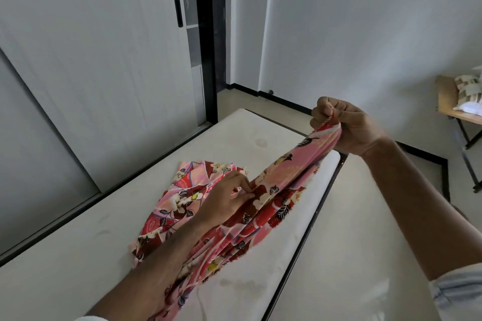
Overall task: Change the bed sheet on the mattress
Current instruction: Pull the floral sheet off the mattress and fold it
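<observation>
Right hand (pixel 347 126) fingers curled tight round a raised corner of the pink floral bed sheet (pixel 263 198), left hand (pixel 225 196) pinching a lower fold, sheet partly folded, draping onto the bare white mattress (pixel 104 250), wardrobe (pixel 99 60) beside it.

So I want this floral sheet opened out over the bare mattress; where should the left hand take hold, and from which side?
Pinch the sheet's hem further along from the corner the right hand holds raised. The left hand is pinching mid-fabric, where folds bunch. Come from the left, over the still-folded part lying on the mattress.
</observation>
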Motion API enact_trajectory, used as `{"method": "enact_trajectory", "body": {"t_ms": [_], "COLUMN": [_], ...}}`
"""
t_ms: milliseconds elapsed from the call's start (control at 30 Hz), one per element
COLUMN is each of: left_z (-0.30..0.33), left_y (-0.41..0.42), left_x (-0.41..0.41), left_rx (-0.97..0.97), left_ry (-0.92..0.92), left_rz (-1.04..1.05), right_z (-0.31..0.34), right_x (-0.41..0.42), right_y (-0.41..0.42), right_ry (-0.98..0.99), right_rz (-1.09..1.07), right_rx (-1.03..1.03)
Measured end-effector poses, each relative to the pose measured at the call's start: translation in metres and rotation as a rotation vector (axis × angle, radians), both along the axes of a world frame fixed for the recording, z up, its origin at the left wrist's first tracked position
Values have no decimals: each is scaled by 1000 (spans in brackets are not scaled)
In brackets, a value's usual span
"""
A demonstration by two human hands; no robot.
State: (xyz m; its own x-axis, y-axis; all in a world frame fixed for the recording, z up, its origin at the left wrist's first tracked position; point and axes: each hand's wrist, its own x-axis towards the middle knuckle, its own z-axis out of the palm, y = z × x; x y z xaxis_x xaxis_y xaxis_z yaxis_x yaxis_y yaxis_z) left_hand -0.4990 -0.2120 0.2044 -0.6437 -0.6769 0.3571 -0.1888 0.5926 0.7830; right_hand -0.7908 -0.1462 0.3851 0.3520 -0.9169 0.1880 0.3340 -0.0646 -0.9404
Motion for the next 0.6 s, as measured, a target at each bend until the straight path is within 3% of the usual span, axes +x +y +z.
{"method": "enact_trajectory", "body": {"t_ms": [233, 600], "left_z": [-7, -14], "left_y": [8, 7], "left_x": [-25, -25], "left_rx": [-267, -191], "left_ry": [15, 51], "left_rz": [6, 71], "right_z": [-6, -12], "right_x": [-4, -13], "right_y": [4, 7], "right_ry": [-67, -72], "right_rz": [103, 58], "right_rx": [7, 15]}}
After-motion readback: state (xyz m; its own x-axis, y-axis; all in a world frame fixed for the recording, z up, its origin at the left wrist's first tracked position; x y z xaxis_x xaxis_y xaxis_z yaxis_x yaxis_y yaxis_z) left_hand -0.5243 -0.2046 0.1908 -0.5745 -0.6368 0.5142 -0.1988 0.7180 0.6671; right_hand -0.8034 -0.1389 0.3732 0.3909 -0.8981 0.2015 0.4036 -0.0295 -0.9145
